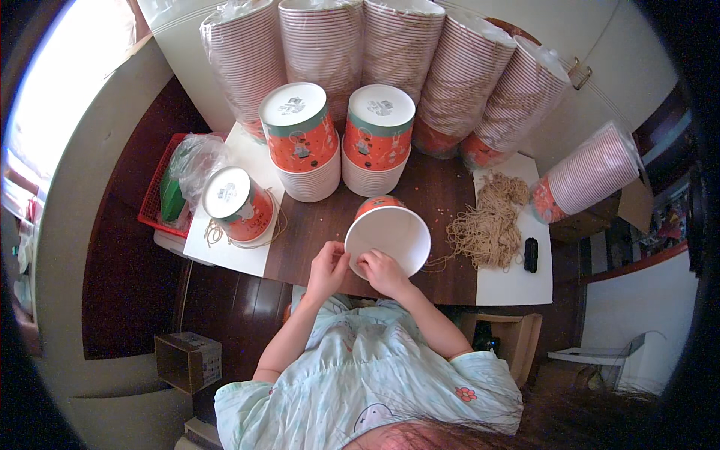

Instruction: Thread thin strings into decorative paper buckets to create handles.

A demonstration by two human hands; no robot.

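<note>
A white-lined paper bucket (405,238) with an orange printed outside lies tilted in front of me, its mouth toward me. At the left of its rim is my left hand (328,268), fingers pinched together. My right hand (384,273) reaches over the near rim with its fingers curled at the inner wall. What either set of fingertips holds is too small to make out. A thin strand of twine runs from beside the bucket's right edge to a tangled heap of beige twine (491,221).
Two upside-down bucket stacks (300,146) stand behind, with tall plastic-wrapped stacks (405,45) along the wall. At left, an upturned bucket (229,196) has twine around it, near a red basket (159,184). A black object (531,255) lies right of the heap; another wrapped stack (592,172) leans beyond.
</note>
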